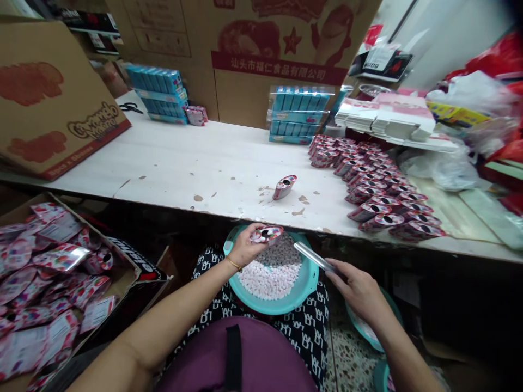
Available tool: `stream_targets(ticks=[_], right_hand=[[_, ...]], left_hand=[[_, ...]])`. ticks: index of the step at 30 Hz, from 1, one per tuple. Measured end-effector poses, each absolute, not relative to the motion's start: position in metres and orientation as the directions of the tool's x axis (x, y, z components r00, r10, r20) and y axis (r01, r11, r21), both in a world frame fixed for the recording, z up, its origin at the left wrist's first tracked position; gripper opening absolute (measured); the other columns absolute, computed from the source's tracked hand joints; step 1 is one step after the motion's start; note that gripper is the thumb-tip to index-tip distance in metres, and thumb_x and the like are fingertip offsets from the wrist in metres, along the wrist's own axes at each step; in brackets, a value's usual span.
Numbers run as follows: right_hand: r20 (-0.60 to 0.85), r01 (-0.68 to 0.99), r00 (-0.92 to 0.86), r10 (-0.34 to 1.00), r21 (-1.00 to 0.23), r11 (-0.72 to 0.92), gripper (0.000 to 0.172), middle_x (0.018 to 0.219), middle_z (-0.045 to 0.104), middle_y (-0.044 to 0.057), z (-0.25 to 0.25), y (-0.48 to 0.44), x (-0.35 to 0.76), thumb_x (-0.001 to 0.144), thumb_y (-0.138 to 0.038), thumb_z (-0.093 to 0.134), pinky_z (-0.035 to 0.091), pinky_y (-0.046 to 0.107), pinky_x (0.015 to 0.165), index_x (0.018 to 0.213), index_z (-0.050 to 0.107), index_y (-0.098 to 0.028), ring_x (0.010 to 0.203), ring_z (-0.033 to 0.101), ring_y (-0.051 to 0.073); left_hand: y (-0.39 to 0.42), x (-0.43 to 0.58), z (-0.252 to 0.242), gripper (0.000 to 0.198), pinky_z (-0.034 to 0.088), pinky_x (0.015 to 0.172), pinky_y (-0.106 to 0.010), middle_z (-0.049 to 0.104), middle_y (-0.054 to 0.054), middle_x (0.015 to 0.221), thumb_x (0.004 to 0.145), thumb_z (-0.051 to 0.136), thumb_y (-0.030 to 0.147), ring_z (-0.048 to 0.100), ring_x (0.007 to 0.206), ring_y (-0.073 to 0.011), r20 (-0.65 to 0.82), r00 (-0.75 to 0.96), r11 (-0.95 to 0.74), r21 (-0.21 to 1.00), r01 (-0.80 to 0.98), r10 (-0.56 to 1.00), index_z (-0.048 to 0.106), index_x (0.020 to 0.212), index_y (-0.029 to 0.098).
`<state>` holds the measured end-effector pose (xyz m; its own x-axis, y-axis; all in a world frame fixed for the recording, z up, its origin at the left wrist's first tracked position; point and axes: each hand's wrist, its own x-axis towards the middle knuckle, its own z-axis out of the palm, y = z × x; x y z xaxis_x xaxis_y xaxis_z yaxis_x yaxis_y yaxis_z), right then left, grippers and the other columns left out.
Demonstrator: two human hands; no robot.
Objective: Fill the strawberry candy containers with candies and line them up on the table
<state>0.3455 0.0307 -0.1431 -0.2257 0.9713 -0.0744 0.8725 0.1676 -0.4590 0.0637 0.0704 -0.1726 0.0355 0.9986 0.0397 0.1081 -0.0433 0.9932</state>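
Head cam: L hand [243, 251] fingers grip pkt [270, 234], R hand's [360, 286] grip metal tool [315, 257]; pkt rows [362, 195] stood on bench [229, 158], carton pkts [61, 258] prob. left.

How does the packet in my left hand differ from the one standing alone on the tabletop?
The held packet is in the left hand, over the turquoise basin; the lone packet stands on the white tabletop, untouched. The held packet's top lies nearly crosswise in view; the lone packet's slants up rightward. Both show red printing and a dark opening.
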Motion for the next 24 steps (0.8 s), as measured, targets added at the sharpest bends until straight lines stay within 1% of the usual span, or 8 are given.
stream_targets(ticks=[6, 10, 12, 14, 17, 20, 22, 24], right_hand=[[-0.115, 0.835, -0.178, 0.977, -0.543, 0.089, 0.034, 0.106, 0.063, 0.004, -0.166, 0.016, 0.346, 0.080, -0.039, 0.044, 0.045, 0.033, 0.084, 0.106, 0.058, -0.025, 0.096, 0.058, 0.021], [-0.140, 0.825, -0.186, 0.973, -0.561, 0.076, 0.034, 0.107, 0.063, 0.005, -0.177, 0.013, 0.338, 0.079, -0.040, 0.044, 0.046, 0.033, 0.084, 0.105, 0.059, -0.024, 0.097, 0.058, 0.021], [-0.142, 0.821, -0.212, 0.967, -0.563, 0.097, 0.035, 0.107, 0.063, 0.005, -0.185, 0.014, 0.331, 0.080, -0.041, 0.043, 0.046, 0.032, 0.084, 0.106, 0.059, -0.024, 0.098, 0.058, 0.021], [-0.155, 0.824, -0.268, 0.951, -0.548, 0.143, 0.036, 0.107, 0.063, 0.005, -0.197, 0.016, 0.323, 0.080, -0.041, 0.041, 0.046, 0.032, 0.084, 0.107, 0.058, -0.024, 0.098, 0.058, 0.021], [-0.193, 0.854, -0.380, 0.905, -0.449, 0.263, 0.036, 0.107, 0.063, 0.007, -0.227, 0.024, 0.317, 0.079, -0.038, 0.040, 0.047, 0.035, 0.081, 0.106, 0.058, -0.023, 0.095, 0.059, 0.023], [-0.240, 0.868, -0.466, 0.852, -0.310, 0.387, 0.032, 0.098, 0.064, 0.014, -0.270, 0.041, 0.320, 0.075, -0.023, 0.040, 0.047, 0.037, 0.076, 0.098, 0.062, -0.019, 0.085, 0.062, 0.026], [-0.279, 0.857, -0.509, 0.815, -0.250, 0.450, 0.034, 0.091, 0.065, 0.017, -0.300, 0.056, 0.323, 0.069, -0.012, 0.041, 0.047, 0.037, 0.075, 0.093, 0.065, -0.018, 0.082, 0.062, 0.027], [-0.316, 0.853, -0.522, 0.792, -0.218, 0.475, 0.039, 0.087, 0.066, 0.018, -0.326, 0.065, 0.320, 0.067, -0.006, 0.039, 0.047, 0.038, 0.073, 0.093, 0.065, -0.017, 0.079, 0.063, 0.027]], left_hand=[[0.149, 0.096, -0.156, 0.039, 0.045, 0.077, -0.032, 0.059, -0.006, 0.093, 0.065, 0.066, 0.029, 0.056, 0.084, -0.0183, 0.215, 0.036, -0.211, 0.888, 0.408, 0.976, 0.050, 0.098, 0.017], [0.189, 0.109, -0.170, 0.047, 0.042, 0.082, -0.037, 0.053, -0.011, 0.098, 0.062, 0.069, 0.035, 0.052, 0.093, -0.0229, 0.275, -0.098, -0.164, 0.784, 0.599, 0.956, 0.046, 0.098, 0.015], [0.194, 0.106, -0.173, 0.061, 0.040, 0.084, -0.040, 0.050, -0.013, 0.100, 0.055, 0.074, 0.037, 0.050, 0.096, -0.0256, 0.277, -0.171, -0.112, 0.771, 0.627, 0.946, 0.044, 0.102, 0.012], [0.186, 0.088, -0.170, 0.072, 0.039, 0.086, -0.040, 0.048, -0.014, 0.104, 0.049, 0.077, 0.037, 0.048, 0.099, -0.0262, 0.338, -0.169, -0.163, 0.761, 0.628, 0.926, 0.042, 0.107, 0.011], [0.149, 0.019, -0.163, 0.063, 0.042, 0.083, -0.033, 0.046, -0.012, 0.109, 0.060, 0.071, 0.037, 0.049, 0.096, -0.0209, 0.473, -0.200, -0.258, 0.734, 0.629, 0.858, 0.041, 0.110, 0.015], [0.080, -0.095, -0.165, 0.035, 0.043, 0.078, -0.028, 0.048, -0.008, 0.103, 0.075, 0.055, 0.030, 0.052, 0.086, -0.0152, 0.491, -0.505, -0.011, 0.725, 0.689, 0.710, 0.044, 0.104, 0.017], [0.018, -0.172, -0.173, 0.026, 0.043, 0.078, -0.029, 0.050, -0.007, 0.096, 0.074, 0.051, 0.023, 0.052, 0.083, -0.0153, 0.437, -0.691, 0.283, 0.686, 0.670, 0.576, 0.046, 0.098, 0.016], [-0.043, -0.232, -0.187, 0.027, 0.042, 0.080, -0.032, 0.053, -0.006, 0.087, 0.065, 0.056, 0.020, 0.052, 0.084, -0.0181, 0.285, -0.766, 0.524, 0.591, 0.614, 0.576, 0.049, 0.091, 0.015]])
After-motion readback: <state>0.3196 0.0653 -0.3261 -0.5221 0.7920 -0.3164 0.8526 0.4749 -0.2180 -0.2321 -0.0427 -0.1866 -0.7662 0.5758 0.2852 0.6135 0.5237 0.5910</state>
